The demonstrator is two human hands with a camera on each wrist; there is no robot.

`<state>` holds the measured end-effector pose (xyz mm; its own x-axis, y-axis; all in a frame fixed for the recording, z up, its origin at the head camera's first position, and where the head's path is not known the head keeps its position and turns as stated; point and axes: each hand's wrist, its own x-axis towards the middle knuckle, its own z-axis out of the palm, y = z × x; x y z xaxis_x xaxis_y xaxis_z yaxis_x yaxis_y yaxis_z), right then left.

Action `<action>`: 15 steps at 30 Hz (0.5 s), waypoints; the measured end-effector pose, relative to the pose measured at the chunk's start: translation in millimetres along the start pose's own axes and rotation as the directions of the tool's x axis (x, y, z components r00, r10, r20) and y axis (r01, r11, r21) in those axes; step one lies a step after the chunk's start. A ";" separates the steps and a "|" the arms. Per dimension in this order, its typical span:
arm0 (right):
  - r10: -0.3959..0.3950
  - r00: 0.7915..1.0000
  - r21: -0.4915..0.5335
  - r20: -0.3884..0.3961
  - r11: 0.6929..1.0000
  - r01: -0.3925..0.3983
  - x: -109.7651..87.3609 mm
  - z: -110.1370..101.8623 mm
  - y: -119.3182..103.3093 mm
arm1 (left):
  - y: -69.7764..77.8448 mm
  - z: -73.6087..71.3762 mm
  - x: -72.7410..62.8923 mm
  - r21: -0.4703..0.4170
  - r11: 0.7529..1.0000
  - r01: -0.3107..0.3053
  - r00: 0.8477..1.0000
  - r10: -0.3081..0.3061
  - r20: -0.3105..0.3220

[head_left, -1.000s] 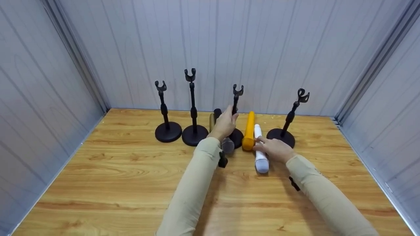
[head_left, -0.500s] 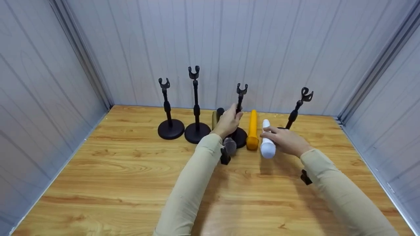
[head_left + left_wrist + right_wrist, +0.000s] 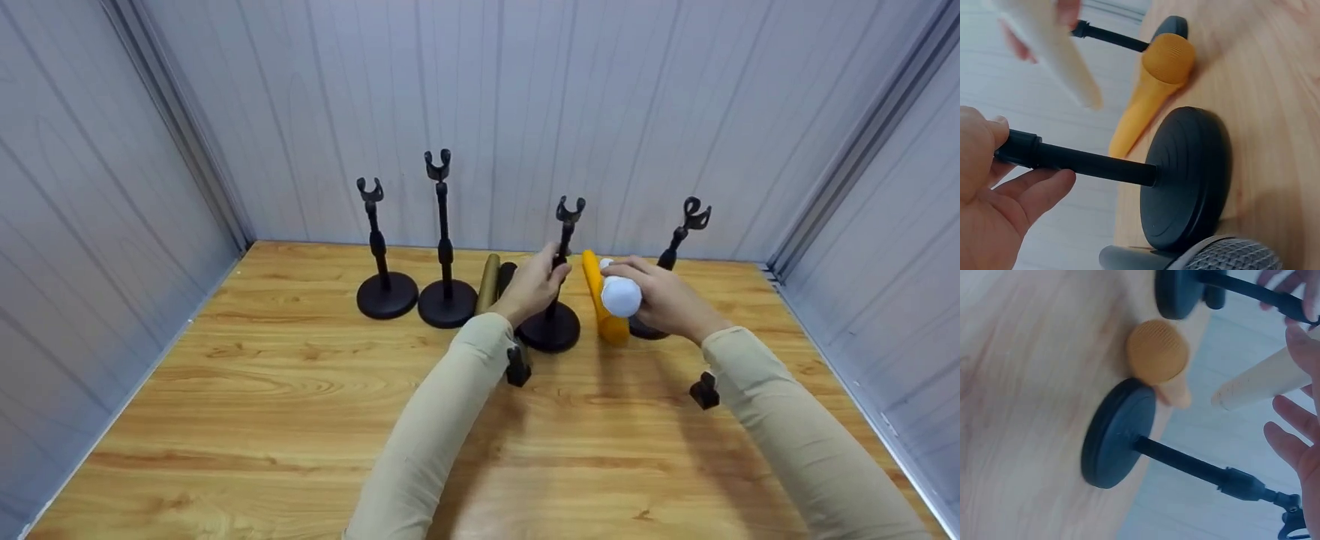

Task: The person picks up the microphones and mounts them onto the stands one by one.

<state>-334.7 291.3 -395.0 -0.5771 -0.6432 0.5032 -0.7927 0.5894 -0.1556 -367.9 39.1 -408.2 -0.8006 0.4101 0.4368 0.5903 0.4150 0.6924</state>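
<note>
Twice gripping: with the left hand (image 3: 531, 289), a black stand (image 3: 551, 330) between a gold cylinder (image 3: 487, 283) and an orange microphone (image 3: 613, 328); with the right hand (image 3: 670, 298), a white microphone (image 3: 622, 297) raised off the wooden table (image 3: 300, 420).

Left forearm (image 3: 427, 420) rises from bottom edge, left of centre, angled right; left hand (image 3: 531, 289) just right of centre, gripping, fingers (image 3: 1044, 196) bent. Right forearm (image 3: 806, 435) enters lower right, angled up-left; right hand (image 3: 667, 298) right of centre, gripping.
</note>
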 end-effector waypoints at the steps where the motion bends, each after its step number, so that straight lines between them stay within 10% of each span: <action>1: 0.005 1.000 0.006 -0.012 1.000 -0.005 1.4 -2.5 -1.6 | 0.4 0.9 -1.4 0.001 1.000 -0.005 1.000 0.005 0.004; 15: -0.024 0.971 0.198 -0.239 0.978 0.073 44.8 -35.0 -40.3 | 18.5 -5.4 -53.7 -0.004 0.995 -0.101 0.995 0.101 0.013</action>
<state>-321.8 255.8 -336.4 -0.4944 -0.5216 0.6953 -0.8557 0.4329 -0.2837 -314.5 20.5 -415.8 -0.7355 0.4606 0.4969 0.6677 0.3681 0.6471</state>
